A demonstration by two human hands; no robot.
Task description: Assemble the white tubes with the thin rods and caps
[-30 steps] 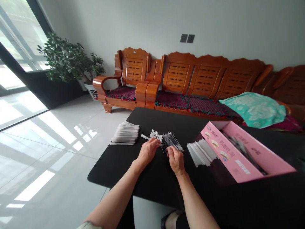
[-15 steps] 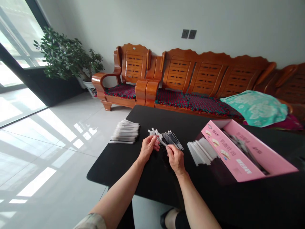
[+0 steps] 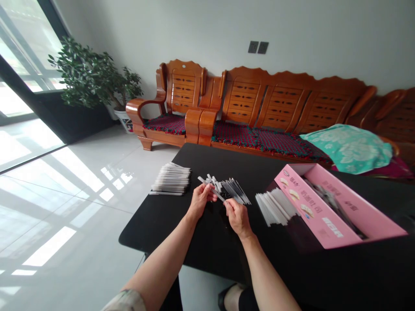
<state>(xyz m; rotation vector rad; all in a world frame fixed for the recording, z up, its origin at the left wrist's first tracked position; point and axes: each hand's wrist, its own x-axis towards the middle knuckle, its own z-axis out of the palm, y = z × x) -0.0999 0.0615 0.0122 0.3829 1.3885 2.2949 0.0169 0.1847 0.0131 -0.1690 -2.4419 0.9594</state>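
Note:
My left hand (image 3: pixel 200 199) and my right hand (image 3: pixel 238 214) are closed on one slim whitish pen (image 3: pixel 218 194), held slanting between them just above the black table. The left fingers pinch its upper part; the right thumb and fingers grip the lower end. Just beyond the hands lie a small heap of short white pieces, probably pen caps (image 3: pixel 214 180), and a row of thin dark pen refills (image 3: pixel 236 190). A stack of whitish pens with dark cores (image 3: pixel 171 179) is left of my hands. Translucent white tubes like pen barrels (image 3: pixel 275 206) lie to the right.
A pink open box (image 3: pixel 306 211) with dark, indistinct contents stands on the right of the black table (image 3: pixel 155 229). Behind the table is a wooden sofa (image 3: pixel 241 101) with a turquoise cloth (image 3: pixel 352 147). A potted plant (image 3: pixel 90 77) stands by the glass door.
The pen now shows as a longer slanting line across both hands, its upper end sticking out past the left fingers. The right hand has shifted slightly; the piles look the same.

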